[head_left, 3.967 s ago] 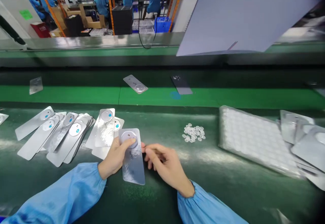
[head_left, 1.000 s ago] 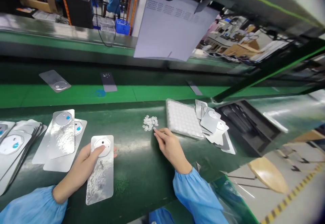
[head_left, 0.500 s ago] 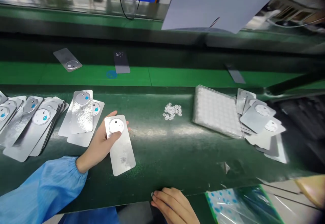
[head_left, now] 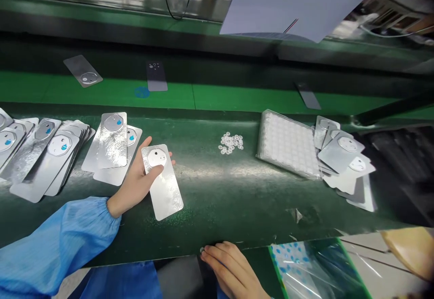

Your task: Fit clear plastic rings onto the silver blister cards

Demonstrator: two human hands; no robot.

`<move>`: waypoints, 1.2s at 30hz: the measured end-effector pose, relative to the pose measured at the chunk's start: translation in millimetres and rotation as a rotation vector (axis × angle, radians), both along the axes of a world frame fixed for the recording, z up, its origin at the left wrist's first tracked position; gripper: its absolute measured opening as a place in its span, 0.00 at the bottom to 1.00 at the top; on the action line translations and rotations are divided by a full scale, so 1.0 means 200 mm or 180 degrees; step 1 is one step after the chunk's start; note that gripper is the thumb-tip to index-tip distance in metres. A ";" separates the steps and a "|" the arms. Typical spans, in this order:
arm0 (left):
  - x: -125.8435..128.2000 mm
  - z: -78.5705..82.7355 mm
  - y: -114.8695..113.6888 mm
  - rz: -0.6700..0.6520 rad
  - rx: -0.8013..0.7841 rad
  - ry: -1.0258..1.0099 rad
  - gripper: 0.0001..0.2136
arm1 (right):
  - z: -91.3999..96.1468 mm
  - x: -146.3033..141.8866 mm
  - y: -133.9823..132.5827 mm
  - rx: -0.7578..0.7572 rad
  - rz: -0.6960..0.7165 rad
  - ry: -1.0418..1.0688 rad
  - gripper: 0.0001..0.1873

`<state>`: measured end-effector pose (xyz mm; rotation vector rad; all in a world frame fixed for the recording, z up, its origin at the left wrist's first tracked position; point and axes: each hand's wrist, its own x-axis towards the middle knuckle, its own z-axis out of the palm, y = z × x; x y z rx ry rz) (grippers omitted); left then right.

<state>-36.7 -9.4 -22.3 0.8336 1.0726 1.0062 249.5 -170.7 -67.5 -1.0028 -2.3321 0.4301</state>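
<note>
Two hands lay well apart on my head-camera feed. The left hand (head_left: 134,186) was clamped on a foil-backed plate (head_left: 166,191), its thumb (head_left: 149,175) pressed against the white octagonal label (head_left: 156,157) and its fingertips curling around from behind. The plate's long axis ran from about 11 o'clock at the label end to 5 o'clock at the bare end, and the plate was plainly nearer the left hand.

The right hand (head_left: 230,269) sat low at 6 o'clock in the frame, partly cut off, with its fingers (head_left: 217,251) curled at the front edge of the green bench mat (head_left: 244,245). I could not tell whether they pinched anything small; they held no plate.

From the held plate, open mat (head_left: 220,199) stretched toward 3 o'clock as far as a small heap of clear rings (head_left: 231,142) at about 2 o'clock. Beyond it lay a tray of white discs (head_left: 288,143) and a loose pile of plates (head_left: 342,154). Room was tight at 9 o'clock, where two overlapped plates (head_left: 111,141) sat just beside the left hand, ahead of a fanned stack of plates (head_left: 50,154). A plastic bag (head_left: 312,267) lay at 4 o'clock from the right hand.
</note>
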 end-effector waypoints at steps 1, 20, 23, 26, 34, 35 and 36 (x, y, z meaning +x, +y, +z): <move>0.00 0.00 0.00 -0.0004 0.0048 0.0060 0.46 | 0.02 -0.02 0.01 -0.0062 -0.0022 0.0178 0.16; 0.04 0.02 -0.06 -0.0194 0.1172 0.1154 0.10 | 0.24 -0.53 0.66 -0.3381 -0.1265 0.3422 0.17; 0.04 0.01 -0.06 -0.0194 0.1153 0.1127 0.07 | 0.21 -0.53 0.65 -0.3354 -0.1296 0.3232 0.17; 0.03 -0.01 -0.06 -0.0264 0.1218 0.1141 0.07 | 0.22 -0.50 0.67 -0.3251 -0.1234 0.2796 0.18; 0.02 0.00 -0.07 -0.0586 0.1232 0.1303 0.09 | 0.36 -0.42 0.75 -0.2835 -0.0904 0.1728 0.18; 0.02 0.00 -0.07 -0.0599 0.1227 0.1314 0.10 | 0.37 -0.42 0.75 -0.2852 -0.0881 0.1705 0.18; 0.02 0.01 -0.07 -0.0611 0.1228 0.1308 0.10 | 0.37 -0.42 0.75 -0.2871 -0.0863 0.1702 0.18</move>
